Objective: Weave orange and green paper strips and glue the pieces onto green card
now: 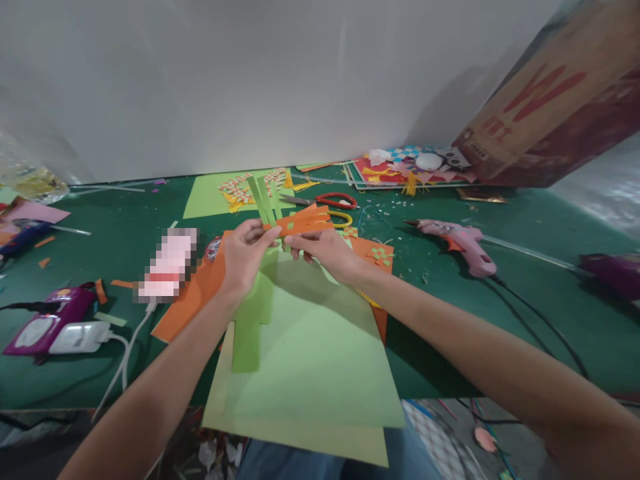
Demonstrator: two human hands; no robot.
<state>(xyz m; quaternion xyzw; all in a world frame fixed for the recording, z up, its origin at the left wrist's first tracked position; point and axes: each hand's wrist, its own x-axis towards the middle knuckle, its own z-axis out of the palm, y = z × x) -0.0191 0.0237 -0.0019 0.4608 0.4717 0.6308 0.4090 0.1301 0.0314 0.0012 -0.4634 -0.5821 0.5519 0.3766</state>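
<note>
Orange paper strips (pixel 305 219) cross green paper strips (pixel 267 200) in a small weave held above the table. My left hand (pixel 247 250) pinches the weave at its left side, thumb on top. At its lower right edge, my right hand (pixel 320 248) closes thumb and finger on the strips. Beneath both hands lie light green paper sheets (pixel 320 353), reaching over the table's front edge. A darker green cut piece (pixel 247 347) rests on their left part. Just beyond the weave are red-handled scissors (pixel 337 200) and a yellow scissor handle (pixel 343 219).
On the green table (pixel 415 320), a pink glue gun (pixel 465 243) lies right with its cord trailing. A blurred-out phone-like object (pixel 170 263), a white charger (pixel 80 338) and a purple power strip (pixel 55 320) sit left. A large printed bag (pixel 550 100) stands back right.
</note>
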